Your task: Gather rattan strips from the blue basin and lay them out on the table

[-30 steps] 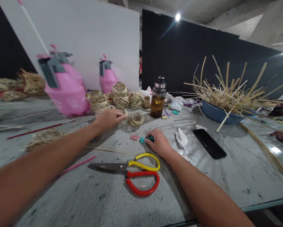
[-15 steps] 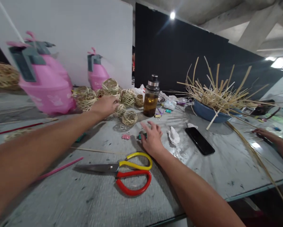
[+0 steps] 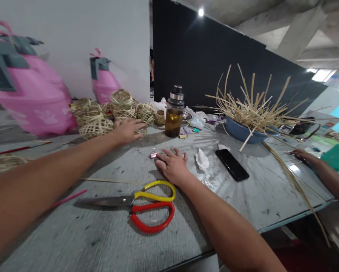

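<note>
My left hand (image 3: pixel 128 130) reaches across to the woven bamboo balls (image 3: pixel 122 100). Its fingers are stretched out, and a small woven ball (image 3: pixel 142 132) is partly covered by them. Near the middle of the table, my right hand (image 3: pixel 173 165) rests palm down with fingers apart. Beside its index finger lies a pink binder clip (image 3: pixel 154 153). Wire loops of other clips (image 3: pixel 178 152) show at its fingertips; the rest of them is hidden. Scissors (image 3: pixel 127 200) with one yellow and one red handle lie just in front of that hand.
Pink spray bottles (image 3: pixel 33 102) stand at the left. A bottle of amber liquid (image 3: pixel 173 117) stands behind my right hand. Crumpled tissue (image 3: pixel 202 160), a phone (image 3: pixel 232 164) and a blue basin (image 3: pixel 244 132) of bamboo strips lie rightward. Another person's hand (image 3: pixel 307 155) is at far right.
My left hand has come over the front woven balls, and the foremost ball has left its spot. My right hand has flattened beside the pink clip. The view has turned slightly right.
</note>
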The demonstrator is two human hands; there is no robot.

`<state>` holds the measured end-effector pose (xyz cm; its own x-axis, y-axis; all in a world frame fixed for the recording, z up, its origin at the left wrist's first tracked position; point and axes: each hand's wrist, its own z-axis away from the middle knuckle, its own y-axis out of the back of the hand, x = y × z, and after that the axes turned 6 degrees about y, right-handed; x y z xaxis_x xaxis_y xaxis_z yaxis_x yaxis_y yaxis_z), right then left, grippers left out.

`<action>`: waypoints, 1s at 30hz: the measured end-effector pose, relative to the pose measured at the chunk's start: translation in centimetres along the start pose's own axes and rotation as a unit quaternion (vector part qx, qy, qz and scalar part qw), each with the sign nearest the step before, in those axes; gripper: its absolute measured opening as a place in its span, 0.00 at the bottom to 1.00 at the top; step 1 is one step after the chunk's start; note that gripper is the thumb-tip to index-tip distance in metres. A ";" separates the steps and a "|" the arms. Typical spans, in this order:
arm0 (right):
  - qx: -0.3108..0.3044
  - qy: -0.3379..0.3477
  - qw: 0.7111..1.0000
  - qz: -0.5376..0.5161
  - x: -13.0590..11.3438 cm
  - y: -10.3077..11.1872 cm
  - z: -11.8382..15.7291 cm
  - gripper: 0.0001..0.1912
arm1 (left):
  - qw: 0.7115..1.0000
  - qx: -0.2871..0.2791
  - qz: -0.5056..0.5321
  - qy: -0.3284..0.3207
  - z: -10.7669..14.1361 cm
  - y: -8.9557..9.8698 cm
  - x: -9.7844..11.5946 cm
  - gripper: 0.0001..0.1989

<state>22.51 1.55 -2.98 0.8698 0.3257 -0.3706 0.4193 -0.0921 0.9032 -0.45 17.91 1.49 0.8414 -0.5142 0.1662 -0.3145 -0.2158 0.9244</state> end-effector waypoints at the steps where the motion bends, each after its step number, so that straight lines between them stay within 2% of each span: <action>1: 0.023 -0.002 1.000 -0.004 0.1 0.1 0.0 0.21 | 1.000 0.004 0.001 0.015 0.0 0.2 0.0 0.29; 3: 0.071 0.009 0.997 -0.016 0.1 0.5 -0.1 0.18 | 0.999 0.019 0.014 0.042 0.3 0.8 0.6 0.33; 6: 0.118 0.040 0.992 -0.034 0.0 1.1 -0.2 0.16 | 0.992 0.082 0.078 0.052 2.0 1.9 3.1 0.31; 8: 0.138 0.047 0.989 -0.039 0.1 1.6 -0.4 0.16 | 0.984 0.122 0.126 0.028 3.7 2.9 5.4 0.28; 11: 0.158 0.038 0.985 -0.049 0.9 2.4 -0.6 0.13 | 0.975 0.123 0.184 -0.030 6.8 4.2 8.7 0.24; 14: 0.158 0.006 0.986 -0.056 2.5 3.4 -0.1 0.12 | 0.965 0.134 0.206 -0.088 10.2 5.3 10.4 0.20; 17: 0.147 -0.021 0.989 -0.005 5.2 5.3 2.4 0.12 | 0.962 0.124 0.210 -0.124 13.2 5.8 10.0 0.14; 19: 0.155 -0.061 0.983 0.080 7.6 7.0 4.9 0.13 | 0.962 0.118 0.216 -0.114 14.9 5.8 9.0 0.11; 22: 0.158 -0.231 0.935 0.218 11.3 9.4 9.0 0.24 | 0.964 0.091 0.244 -0.053 16.7 5.8 7.1 0.11; 23: 0.138 -0.280 0.918 0.243 12.4 10.0 10.1 0.30 | 0.964 0.076 0.254 -0.029 17.1 5.7 6.6 0.12; 25: 0.083 -0.328 0.903 0.265 14.2 10.7 11.8 0.35 | 0.961 0.048 0.272 0.013 17.6 5.7 6.0 0.15; 27: 0.033 -0.333 0.902 0.274 15.4 11.0 12.9 0.34 | 0.958 0.025 0.281 0.044 17.9 5.7 5.9 0.17; 30: -0.004 -0.299 0.910 0.288 16.3 11.2 14.6 0.32 | 0.955 0.017 0.288 0.072 18.2 5.6 6.3 0.18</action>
<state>45.19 -7.85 -2.12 0.9319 -0.3440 0.1147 -0.1502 -0.0784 0.9855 -4.87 -1.65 1.53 0.5760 -0.4366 0.6910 -0.7550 0.0399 0.6545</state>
